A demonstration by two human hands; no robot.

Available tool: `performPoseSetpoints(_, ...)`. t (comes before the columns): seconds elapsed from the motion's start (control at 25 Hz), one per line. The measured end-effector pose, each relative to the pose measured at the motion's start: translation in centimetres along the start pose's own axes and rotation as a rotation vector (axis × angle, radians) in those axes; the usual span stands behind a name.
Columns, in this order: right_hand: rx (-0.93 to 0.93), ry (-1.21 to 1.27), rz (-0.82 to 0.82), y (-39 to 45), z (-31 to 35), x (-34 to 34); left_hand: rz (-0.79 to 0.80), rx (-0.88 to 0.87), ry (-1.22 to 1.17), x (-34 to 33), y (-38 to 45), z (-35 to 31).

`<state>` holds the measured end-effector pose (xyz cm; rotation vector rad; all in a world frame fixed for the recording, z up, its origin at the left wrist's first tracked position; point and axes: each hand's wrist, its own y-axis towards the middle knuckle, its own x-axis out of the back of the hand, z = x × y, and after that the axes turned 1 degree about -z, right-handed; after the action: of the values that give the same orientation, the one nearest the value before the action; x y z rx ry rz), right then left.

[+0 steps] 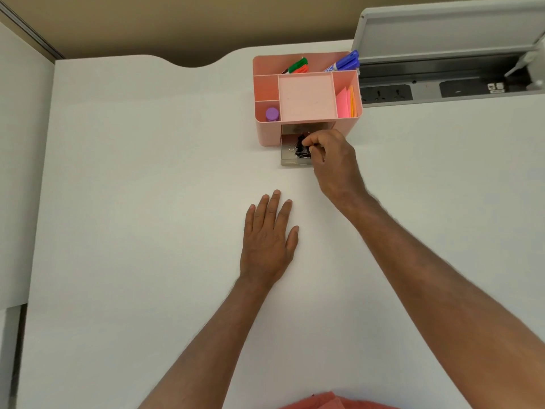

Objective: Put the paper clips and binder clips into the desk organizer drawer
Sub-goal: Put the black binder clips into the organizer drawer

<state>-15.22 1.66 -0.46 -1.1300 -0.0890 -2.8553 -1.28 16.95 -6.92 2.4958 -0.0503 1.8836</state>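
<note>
The right hand (330, 156) is pinching black binder clips (302, 147) over the pulled-out drawer (290, 159) of the pink organizer (267, 134), apparently to drop them inside, while the left hand (269, 240) is lying open and flat on the surface (132, 202), seemingly idle.

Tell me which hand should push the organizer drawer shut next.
Probably the right hand: it is already at the open drawer, over the binder clips. The left hand lies flat on the desk, farther back.

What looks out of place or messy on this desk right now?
Nothing stands out. The pink organizer sits square, its drawer pulled open with black binder clips inside at the right hand. The left hand lies flat.
</note>
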Motion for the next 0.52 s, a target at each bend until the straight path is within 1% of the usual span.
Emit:
performPoseSetpoints(0.12, 0.141, -0.192, 0.02, -1.0, -0.5, 0.1, -0.004, -0.003, 0.003, -0.1, 0.0, 0.1)
performPoseSetpoints(0.2, 0.181, -0.334, 0.033, -1.1, -0.5, 0.1, -0.004, -0.002, 0.003, -0.2, 0.0, 0.2)
performPoseSetpoints(0.28, 0.161, -0.405, 0.029, -0.8, -0.3, 0.2, -0.006, -0.001, -0.002, -0.2, 0.0, 0.1)
performPoseSetpoints(0.52, 0.131, -0.471, 0.053, 0.5, 0.0, 0.6, -0.004, 0.003, 0.0, -0.1, 0.0, 0.1)
